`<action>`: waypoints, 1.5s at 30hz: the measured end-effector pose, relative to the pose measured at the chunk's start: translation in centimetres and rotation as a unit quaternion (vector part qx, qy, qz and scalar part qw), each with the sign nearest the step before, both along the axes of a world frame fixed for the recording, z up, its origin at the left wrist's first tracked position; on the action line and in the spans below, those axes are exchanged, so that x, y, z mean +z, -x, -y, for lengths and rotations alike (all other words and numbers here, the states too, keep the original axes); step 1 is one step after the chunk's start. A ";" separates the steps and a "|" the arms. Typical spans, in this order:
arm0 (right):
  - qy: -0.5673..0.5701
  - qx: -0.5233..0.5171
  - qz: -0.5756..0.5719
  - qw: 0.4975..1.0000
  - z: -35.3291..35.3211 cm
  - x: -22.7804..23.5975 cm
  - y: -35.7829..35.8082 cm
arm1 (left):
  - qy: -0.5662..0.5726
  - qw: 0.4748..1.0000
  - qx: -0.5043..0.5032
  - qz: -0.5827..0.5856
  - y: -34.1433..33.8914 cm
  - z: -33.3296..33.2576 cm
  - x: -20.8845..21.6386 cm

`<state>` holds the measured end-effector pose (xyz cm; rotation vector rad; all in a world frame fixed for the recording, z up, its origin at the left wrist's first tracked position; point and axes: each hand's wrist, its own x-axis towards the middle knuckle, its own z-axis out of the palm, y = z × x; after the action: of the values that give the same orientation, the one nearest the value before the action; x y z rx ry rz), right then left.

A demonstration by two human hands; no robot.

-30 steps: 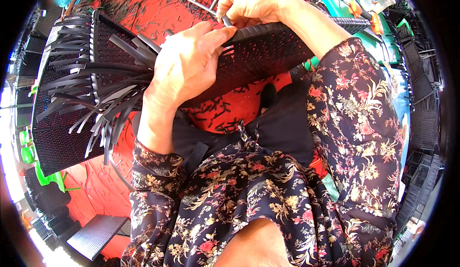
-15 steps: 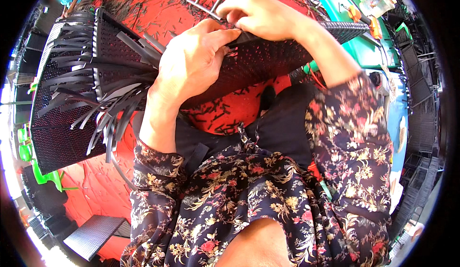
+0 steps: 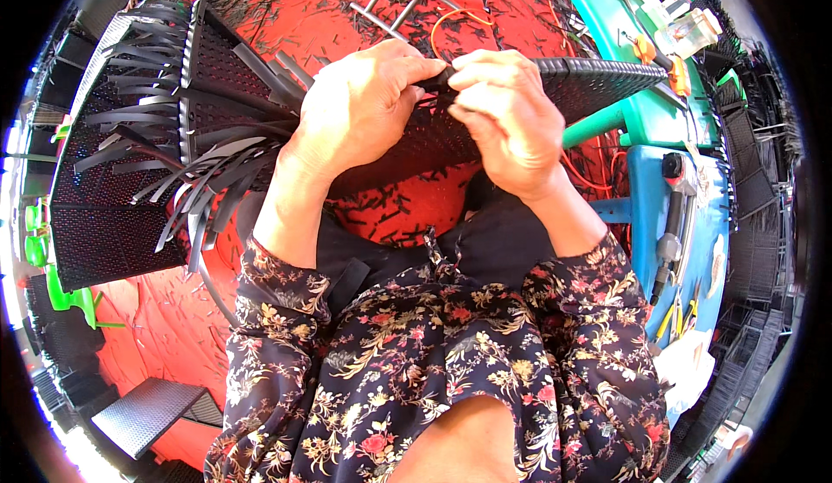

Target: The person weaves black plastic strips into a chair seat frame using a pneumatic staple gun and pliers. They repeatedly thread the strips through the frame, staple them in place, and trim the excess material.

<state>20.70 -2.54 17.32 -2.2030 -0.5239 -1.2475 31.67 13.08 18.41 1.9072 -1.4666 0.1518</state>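
Note:
A black woven piece of plastic wicker furniture lies across my lap, its rim wrapped in black strip. At that rim my left hand is closed, thumb and forefinger pinching a black strip. Right beside it, my right hand pinches the same dark spot, its fingers bent and thumb below. The short bit of strip between the fingertips is mostly hidden. Left of my left hand, a bunch of loose black and grey strips fans out over the woven side panel.
At right stand a green table with bottles and tools and a blue stool bearing a power tool. Strip offcuts litter the red floor sheet. A metal-legged frame stands ahead; a small woven panel lies lower left.
My right hand has come down and nearer from beyond the rim, its forearm swinging inward. The left hand keeps its pinch, slightly shifted. The blue stool's power tool is now uncovered.

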 end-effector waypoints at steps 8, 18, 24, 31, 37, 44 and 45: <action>-0.381 0.117 -0.120 0.909 -1.7 0.9 1.0 | 0.001 1.000 0.013 0.000 0.0 0.0 -0.5; -0.261 0.036 -0.240 0.934 -0.8 4.8 -1.9 | -0.082 0.990 0.116 -0.014 2.0 0.2 1.8; -0.215 -0.003 -0.280 0.936 -0.4 6.1 -5.0 | -0.013 0.983 0.168 0.076 1.8 0.9 0.2; -0.116 -0.013 -0.253 0.960 2.0 3.7 -8.5 | 0.037 0.980 0.181 0.076 2.1 1.3 0.3; -0.117 0.013 -0.399 0.909 2.5 2.0 -10.7 | 0.006 0.985 0.160 0.066 2.1 1.1 0.2; -0.066 -0.031 -0.462 0.884 2.4 1.8 -11.3 | 0.012 0.984 0.157 0.078 1.8 0.5 -0.1; -0.053 -0.032 -0.455 0.888 2.5 1.3 -11.5 | 0.023 0.984 0.155 0.086 1.7 0.5 -0.3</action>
<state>32.20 -5.08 18.64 -2.3974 0.0067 -0.1510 29.96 12.55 18.16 2.1164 -1.2510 0.5012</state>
